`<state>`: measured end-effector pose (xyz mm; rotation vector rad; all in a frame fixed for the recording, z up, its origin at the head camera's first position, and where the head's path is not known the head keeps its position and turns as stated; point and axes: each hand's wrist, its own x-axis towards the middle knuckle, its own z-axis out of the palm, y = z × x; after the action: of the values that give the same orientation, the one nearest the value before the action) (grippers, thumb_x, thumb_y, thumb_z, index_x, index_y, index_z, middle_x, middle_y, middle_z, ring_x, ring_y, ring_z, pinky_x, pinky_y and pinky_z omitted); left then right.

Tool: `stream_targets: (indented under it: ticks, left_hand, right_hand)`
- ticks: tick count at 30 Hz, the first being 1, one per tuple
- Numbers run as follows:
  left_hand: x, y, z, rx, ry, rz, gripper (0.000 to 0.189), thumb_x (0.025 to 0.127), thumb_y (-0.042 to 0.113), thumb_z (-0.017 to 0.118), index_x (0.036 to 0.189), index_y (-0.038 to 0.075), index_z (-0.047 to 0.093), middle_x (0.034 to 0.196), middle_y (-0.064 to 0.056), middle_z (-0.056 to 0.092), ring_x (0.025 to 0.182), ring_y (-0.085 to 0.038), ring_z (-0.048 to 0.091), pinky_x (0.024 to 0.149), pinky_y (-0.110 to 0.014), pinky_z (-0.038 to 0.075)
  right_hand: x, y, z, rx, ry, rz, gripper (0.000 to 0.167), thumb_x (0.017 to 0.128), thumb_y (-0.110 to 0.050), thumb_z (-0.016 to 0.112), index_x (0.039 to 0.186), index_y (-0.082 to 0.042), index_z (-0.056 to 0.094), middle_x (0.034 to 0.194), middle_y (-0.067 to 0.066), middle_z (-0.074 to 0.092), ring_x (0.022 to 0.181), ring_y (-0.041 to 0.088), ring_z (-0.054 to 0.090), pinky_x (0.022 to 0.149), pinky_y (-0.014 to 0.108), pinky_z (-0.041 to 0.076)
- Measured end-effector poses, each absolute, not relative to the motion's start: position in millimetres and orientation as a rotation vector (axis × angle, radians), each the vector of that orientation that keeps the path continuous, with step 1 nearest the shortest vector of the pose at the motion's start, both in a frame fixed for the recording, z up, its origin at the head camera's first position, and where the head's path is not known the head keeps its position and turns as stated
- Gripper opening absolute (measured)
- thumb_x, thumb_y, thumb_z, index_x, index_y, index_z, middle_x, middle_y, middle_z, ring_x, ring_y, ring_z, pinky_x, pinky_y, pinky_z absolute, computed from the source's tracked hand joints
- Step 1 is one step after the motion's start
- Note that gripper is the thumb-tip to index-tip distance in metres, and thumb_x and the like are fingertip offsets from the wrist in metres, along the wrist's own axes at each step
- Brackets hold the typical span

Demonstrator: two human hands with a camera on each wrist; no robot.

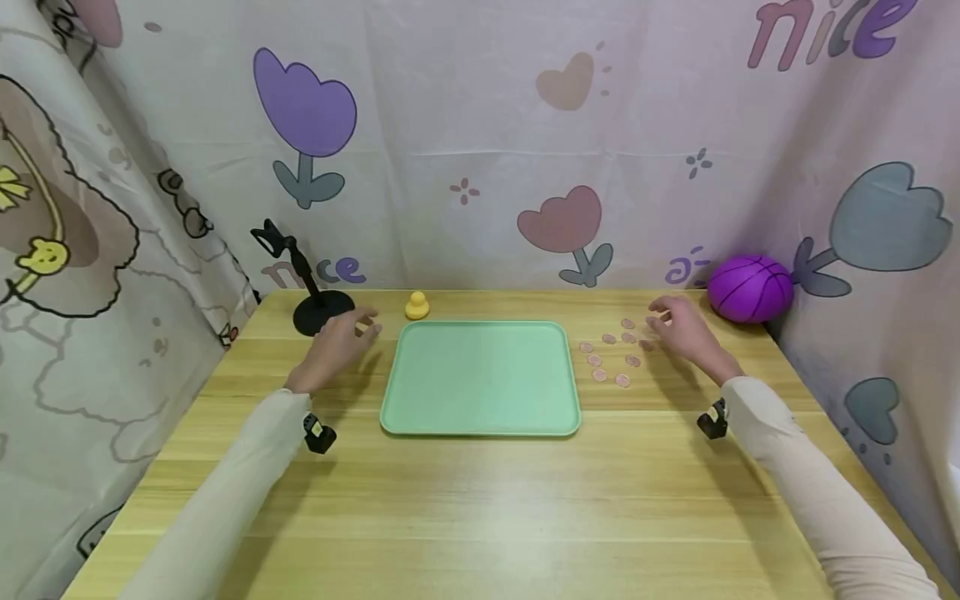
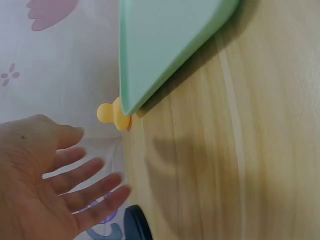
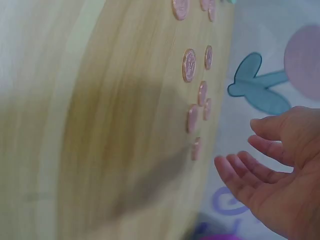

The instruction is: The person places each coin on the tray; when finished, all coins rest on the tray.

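Several copper-coloured coins (image 1: 622, 381) lie scattered on the table, right of a light green rectangular tray (image 1: 480, 379). My right hand (image 1: 686, 333) hovers just right of the coins, its fingers loosely bent and holding nothing. In the right wrist view, the coins (image 3: 189, 65) lie apart from the fingertips (image 3: 223, 165). My left hand (image 1: 335, 348) is in the air left of the tray, near a black desk lamp (image 1: 318, 310). The left wrist view shows its fingers (image 2: 90, 177) spread, with nothing held. A yellow rubber duck (image 1: 417, 306) stands behind the tray's far left corner.
A purple basketball-patterned ball (image 1: 750, 289) sits at the table's far right corner. The wooden table (image 1: 480, 517) ends at a printed curtain (image 1: 435, 100) along the back, and more curtain hangs on both sides. Each wrist wears a small black camera.
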<state>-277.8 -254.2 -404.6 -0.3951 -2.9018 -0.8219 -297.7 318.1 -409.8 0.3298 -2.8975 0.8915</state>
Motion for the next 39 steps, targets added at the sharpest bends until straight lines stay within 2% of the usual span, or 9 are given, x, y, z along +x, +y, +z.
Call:
stream_targets:
  ticks: [7, 10, 13, 16, 19, 22, 26, 32, 39]
  left_hand:
    - [-276, -252, -399, -0.322, -3.136, -1.169, 0.048, 0.11, 0.022, 0.052, 0.147, -0.009, 0.05, 0.137, -0.036, 0.059, 0.111, -0.041, 0.069, 0.089, -0.052, 0.063]
    - [-280, -252, -398, -0.244, -3.221, -1.371, 0.05, 0.111, 0.018, 0.05, 0.15, -0.013, 0.043, 0.136, -0.038, 0.055, 0.094, -0.031, 0.071, 0.076, -0.043, 0.067]
    - [-283, -252, -401, -0.176, -3.266, -1.548, 0.052, 0.111, 0.016, 0.049, 0.152, -0.014, 0.039, 0.125, -0.032, 0.059, 0.083, -0.02, 0.067, 0.069, -0.038, 0.066]
    - [-283, -247, -406, -0.094, -3.244, -1.707, 0.052, 0.11, 0.013, 0.051, 0.153, -0.013, 0.038, 0.113, -0.022, 0.064, 0.08, -0.017, 0.067, 0.068, -0.036, 0.066]
    - [-282, -242, -411, -0.068, -3.191, -1.744, 0.051, 0.108, 0.011, 0.054, 0.151, -0.013, 0.041, 0.112, -0.022, 0.069, 0.083, -0.018, 0.071, 0.068, -0.036, 0.067]
    - [-281, -239, -414, -0.046, -3.135, -1.766, 0.05, 0.107, 0.009, 0.055, 0.15, -0.014, 0.044, 0.114, -0.024, 0.07, 0.086, -0.018, 0.072, 0.069, -0.035, 0.067]
    - [-281, -239, -418, -0.035, -3.085, -1.806, 0.048, 0.107, 0.008, 0.056, 0.148, -0.014, 0.046, 0.114, -0.024, 0.07, 0.086, -0.017, 0.072, 0.07, -0.034, 0.067]
    - [-283, -239, -419, -0.023, -3.054, -1.852, 0.047, 0.106, 0.006, 0.057, 0.148, -0.014, 0.047, 0.114, -0.024, 0.071, 0.086, -0.017, 0.072, 0.072, -0.035, 0.067]
    - [-286, -241, -417, -0.023, -3.07, -1.83, 0.045, 0.107, 0.006, 0.056, 0.146, -0.015, 0.048, 0.12, -0.029, 0.069, 0.087, -0.019, 0.073, 0.074, -0.037, 0.067]
  right_hand:
    - [-302, 337, -418, 0.144, -2.941, 1.016, 0.038, 0.104, -0.008, 0.055, 0.13, 0.021, 0.053, 0.13, 0.043, 0.055, 0.113, 0.053, 0.06, 0.098, 0.062, 0.054]
    - [-306, 341, -421, -0.032, -2.997, 1.146, 0.043, 0.105, -0.013, 0.055, 0.132, 0.02, 0.05, 0.129, 0.041, 0.055, 0.098, 0.04, 0.067, 0.09, 0.048, 0.059]
    - [-311, 343, -425, -0.178, -3.016, 1.287, 0.05, 0.106, -0.021, 0.058, 0.136, 0.018, 0.047, 0.128, 0.034, 0.055, 0.083, 0.022, 0.066, 0.078, 0.03, 0.058]
    - [-312, 343, -431, -0.198, -2.994, 1.328, 0.054, 0.105, -0.025, 0.063, 0.137, 0.015, 0.048, 0.13, 0.032, 0.054, 0.087, 0.018, 0.061, 0.074, 0.022, 0.054]
    - [-312, 340, -437, -0.153, -2.959, 1.258, 0.051, 0.103, -0.027, 0.067, 0.133, 0.012, 0.054, 0.131, 0.035, 0.056, 0.1, 0.031, 0.061, 0.08, 0.028, 0.052]
    - [-312, 337, -442, -0.097, -2.931, 1.113, 0.044, 0.101, -0.026, 0.068, 0.127, 0.009, 0.059, 0.128, 0.037, 0.06, 0.11, 0.046, 0.06, 0.09, 0.046, 0.05]
    - [-314, 333, -446, -0.08, -2.908, 0.986, 0.034, 0.101, -0.022, 0.068, 0.118, 0.006, 0.062, 0.12, 0.036, 0.066, 0.11, 0.05, 0.061, 0.097, 0.061, 0.045]
    - [-315, 332, -446, -0.095, -2.895, 0.955, 0.028, 0.099, -0.02, 0.07, 0.107, 0.006, 0.063, 0.107, 0.03, 0.068, 0.099, 0.044, 0.061, 0.09, 0.055, 0.045]
    - [-310, 344, -435, -0.058, -3.017, 0.953, 0.051, 0.098, -0.028, 0.075, 0.118, 0.013, 0.053, 0.114, 0.036, 0.058, 0.103, 0.045, 0.056, 0.091, 0.054, 0.05]
